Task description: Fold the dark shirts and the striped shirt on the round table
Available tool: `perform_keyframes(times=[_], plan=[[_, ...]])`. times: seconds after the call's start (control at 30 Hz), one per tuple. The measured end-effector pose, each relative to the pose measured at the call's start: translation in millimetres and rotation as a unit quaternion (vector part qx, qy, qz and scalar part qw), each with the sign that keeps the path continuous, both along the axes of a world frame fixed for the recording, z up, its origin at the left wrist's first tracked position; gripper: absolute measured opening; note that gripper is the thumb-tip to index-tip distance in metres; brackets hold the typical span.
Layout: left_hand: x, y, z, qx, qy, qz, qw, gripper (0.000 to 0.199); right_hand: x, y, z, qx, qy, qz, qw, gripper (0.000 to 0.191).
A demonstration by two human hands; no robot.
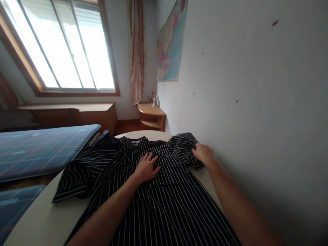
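A black shirt with white stripes [159,201] lies spread on a pale table [48,218], its collar at the far edge. My left hand [147,168] rests on the chest of the shirt with its fingers spread. At the right, my right hand [203,153] has its fingers closed on the shirt's right-side sleeve [183,150]. The left-side sleeve [79,171] is spread out over the table, with its cuff near the table's left part. The lower end of the shirt runs out of view towards me.
Dark folded cloth [188,136] lies behind the right-side sleeve. A white wall [246,136] stands close on the right. To the left are blue plaid mattresses [46,147]. A desk [99,109] and a corner shelf [152,110] stand at the back, below a window [69,48].
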State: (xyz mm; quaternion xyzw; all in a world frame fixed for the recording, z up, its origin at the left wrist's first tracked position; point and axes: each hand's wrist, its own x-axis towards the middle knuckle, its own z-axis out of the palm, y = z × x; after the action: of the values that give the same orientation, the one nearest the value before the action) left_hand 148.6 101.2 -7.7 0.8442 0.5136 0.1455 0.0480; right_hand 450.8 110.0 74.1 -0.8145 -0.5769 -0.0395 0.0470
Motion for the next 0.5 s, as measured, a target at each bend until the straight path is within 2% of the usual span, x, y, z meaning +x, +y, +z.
perform_keyframes(times=[0.13,0.27,0.33,0.37,0.43,0.5], plan=[[2,1,-1.6,-0.006,-0.005,0.003,1.000,0.065,-1,-3,6.7,0.033,0.012,-0.010,0.999,0.032],[3,4,-3.0,0.005,-0.044,0.005,0.999,0.065,-17,-9,28.3,0.141,-0.008,0.015,0.990,0.031],[3,6,-3.2,0.016,-0.087,0.014,0.996,0.062,-32,-13,39.0,0.187,0.009,0.078,0.979,0.029],[3,7,-3.0,0.021,-0.112,0.018,0.993,0.060,-41,-15,42.9,0.198,0.028,0.130,0.971,0.029],[3,8,-2.0,0.027,-0.161,0.028,0.986,0.057,-57,-18,46.7,0.197,0.069,0.245,0.947,0.029],[2,9,-0.8,0.026,-0.202,0.039,0.978,0.055,-68,-20,44.6,0.188,0.095,0.315,0.925,0.030]])
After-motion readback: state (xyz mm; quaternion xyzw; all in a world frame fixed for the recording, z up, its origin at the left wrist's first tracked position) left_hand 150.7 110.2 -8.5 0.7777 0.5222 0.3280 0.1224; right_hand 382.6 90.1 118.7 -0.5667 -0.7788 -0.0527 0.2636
